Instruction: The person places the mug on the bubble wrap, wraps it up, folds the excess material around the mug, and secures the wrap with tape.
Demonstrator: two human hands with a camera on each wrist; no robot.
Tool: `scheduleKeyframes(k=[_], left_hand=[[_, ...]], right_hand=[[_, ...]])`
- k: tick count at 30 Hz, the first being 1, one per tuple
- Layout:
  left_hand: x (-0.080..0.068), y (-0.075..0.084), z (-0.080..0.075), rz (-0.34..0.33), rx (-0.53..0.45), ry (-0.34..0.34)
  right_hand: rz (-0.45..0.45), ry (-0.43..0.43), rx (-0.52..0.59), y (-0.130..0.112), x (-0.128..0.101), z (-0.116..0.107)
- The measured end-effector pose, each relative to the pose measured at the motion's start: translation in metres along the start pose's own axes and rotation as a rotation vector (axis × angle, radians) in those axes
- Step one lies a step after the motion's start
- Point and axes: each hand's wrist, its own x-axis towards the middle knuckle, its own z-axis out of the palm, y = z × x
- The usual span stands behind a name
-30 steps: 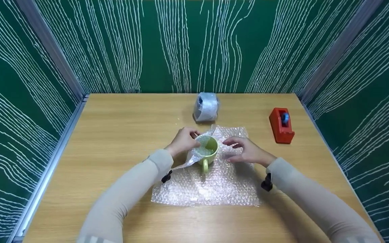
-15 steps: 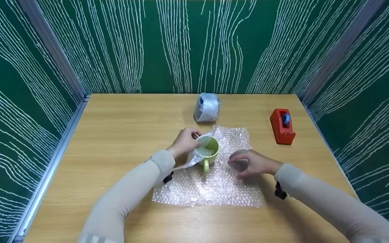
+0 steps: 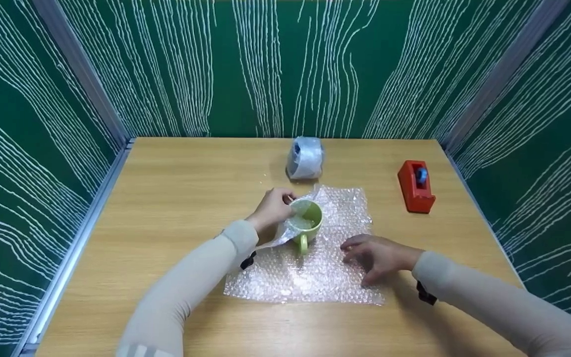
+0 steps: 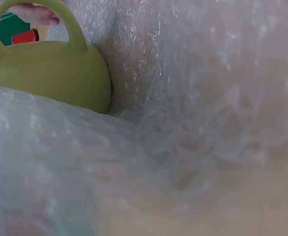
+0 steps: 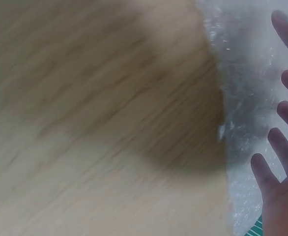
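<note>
A green mug [image 3: 307, 221] stands on a sheet of bubble wrap [image 3: 315, 272] in the middle of the wooden table [image 3: 166, 198]. My left hand [image 3: 273, 208] pinches the sheet's left edge, folded up against the mug's rim. In the left wrist view the mug [image 4: 45, 73] and its handle show behind blurred bubble wrap [image 4: 198, 98]. My right hand [image 3: 377, 255] hovers with its fingers spread over the sheet's right part, holding nothing. The right wrist view has those fingers [image 5: 281, 152] above the bubble wrap [image 5: 247, 98] at its edge.
A roll of bubble wrap [image 3: 305, 158] lies at the back middle of the table. A red tape dispenser [image 3: 416, 186] stands at the back right. Green patterned walls close in the table on three sides.
My right hand has moved away from the mug, toward me and to the right, over the sheet's right part. The left hand has kept its hold at the mug.
</note>
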Motion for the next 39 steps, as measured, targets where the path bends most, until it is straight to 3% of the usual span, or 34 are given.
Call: scheduleKeyframes(k=[6, 14, 20, 26, 34, 39], left_hand=[[-0.001, 0.001, 0.0, 0.023, 0.028, 0.021], [-0.002, -0.002, 0.001, 0.012, 0.009, 0.011], [-0.001, -0.001, 0.0, 0.01, 0.011, 0.016], [-0.001, -0.001, 0.001, -0.003, 0.015, 0.01], [0.0, 0.001, 0.002, 0.019, 0.053, 0.01], [0.0, 0.001, 0.002, 0.012, 0.053, 0.004]], right_hand=[[-0.027, -0.032, -0.074, 0.0, -0.005, 0.003], [0.025, -0.097, -0.063, -0.002, -0.007, 0.003], [-0.017, -0.042, -0.074, -0.001, -0.008, 0.004], [-0.003, 0.001, -0.04, 0.001, -0.005, 0.004], [-0.051, 0.132, 0.005, 0.005, 0.0, -0.01], [-0.001, 0.194, 0.086, 0.002, -0.002, -0.023]])
